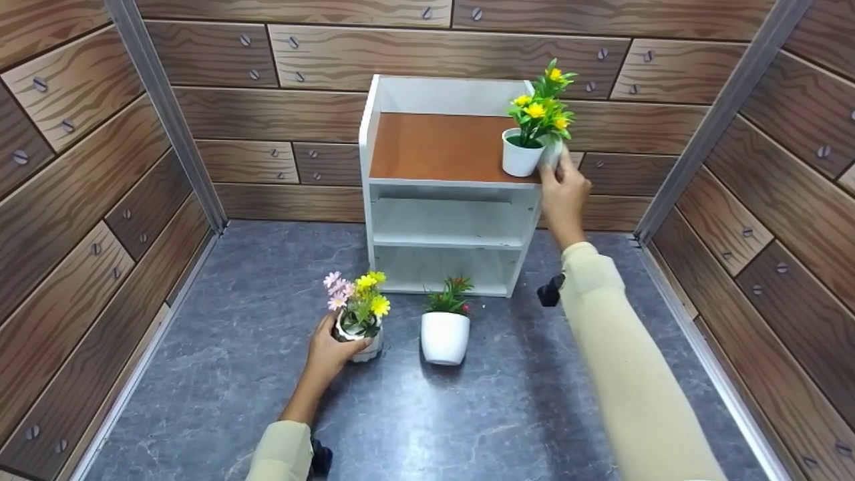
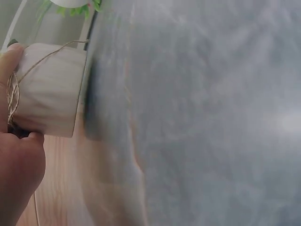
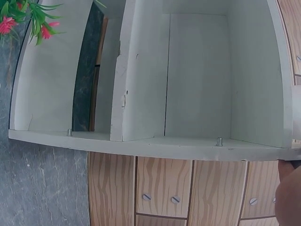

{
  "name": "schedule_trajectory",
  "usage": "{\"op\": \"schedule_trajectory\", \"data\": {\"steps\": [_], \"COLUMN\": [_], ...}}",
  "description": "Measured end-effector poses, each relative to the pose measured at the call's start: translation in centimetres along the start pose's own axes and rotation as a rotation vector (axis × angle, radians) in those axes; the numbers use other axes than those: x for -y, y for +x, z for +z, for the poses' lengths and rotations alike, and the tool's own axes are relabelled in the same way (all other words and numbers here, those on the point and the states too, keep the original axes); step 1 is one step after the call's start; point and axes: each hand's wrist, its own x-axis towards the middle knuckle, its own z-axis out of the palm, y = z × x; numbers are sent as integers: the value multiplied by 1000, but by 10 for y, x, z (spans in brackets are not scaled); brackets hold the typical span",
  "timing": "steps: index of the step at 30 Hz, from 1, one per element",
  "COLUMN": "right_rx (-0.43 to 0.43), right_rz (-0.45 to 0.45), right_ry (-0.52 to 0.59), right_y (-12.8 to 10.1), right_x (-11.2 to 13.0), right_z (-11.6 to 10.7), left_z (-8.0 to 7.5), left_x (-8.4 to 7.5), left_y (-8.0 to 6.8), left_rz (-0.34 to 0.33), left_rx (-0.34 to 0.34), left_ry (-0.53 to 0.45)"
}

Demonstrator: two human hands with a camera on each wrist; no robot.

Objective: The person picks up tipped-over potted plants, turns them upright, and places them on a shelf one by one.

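A white shelf unit point(image 1: 384, 220) with a brown top stands against the back wall. At the top's right front corner sits a white pot of yellow flowers point(image 1: 522, 157), and my right hand point(image 1: 562, 187) grips its right side. On the floor, my left hand point(image 1: 332, 351) holds a ribbed white pot with pink and yellow flowers point(image 1: 361, 314); the left wrist view shows that pot point(image 2: 49, 89) tied with twine, fingers point(image 2: 19, 155) round it. A third white pot with red-tipped greenery point(image 1: 445, 334) stands on the floor just right of it.
The floor is grey marble-patterned point(image 1: 467, 414), walled on three sides by wood-look panels point(image 1: 80, 200). The shelf's two lower compartments point(image 3: 197, 80) are white inside and hold nothing. Red flowers point(image 3: 28, 23) show at the right wrist view's top left corner.
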Motion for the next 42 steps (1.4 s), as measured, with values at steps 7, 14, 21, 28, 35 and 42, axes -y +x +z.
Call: {"op": "schedule_trajectory", "data": {"steps": [7, 14, 21, 28, 35, 42], "right_rx": [0, 1, 7, 7, 7, 12], "right_rz": [18, 34, 43, 39, 26, 15], "right_ry": [7, 34, 2, -3, 5, 4], "right_y": [1, 0, -1, -2, -3, -3], "right_x": [-2, -2, -1, 1, 3, 2], "right_z": [-4, -7, -7, -4, -2, -2], "left_z": [5, 10, 12, 16, 19, 20], "left_x": [-24, -51, -87, -131, -174, -211], "left_y": [3, 12, 20, 30, 40, 51], "left_rz": [7, 44, 77, 121, 170, 213], "left_rx": [6, 24, 33, 45, 67, 96], "left_ry": [-32, -53, -46, -84, -138, -171]}}
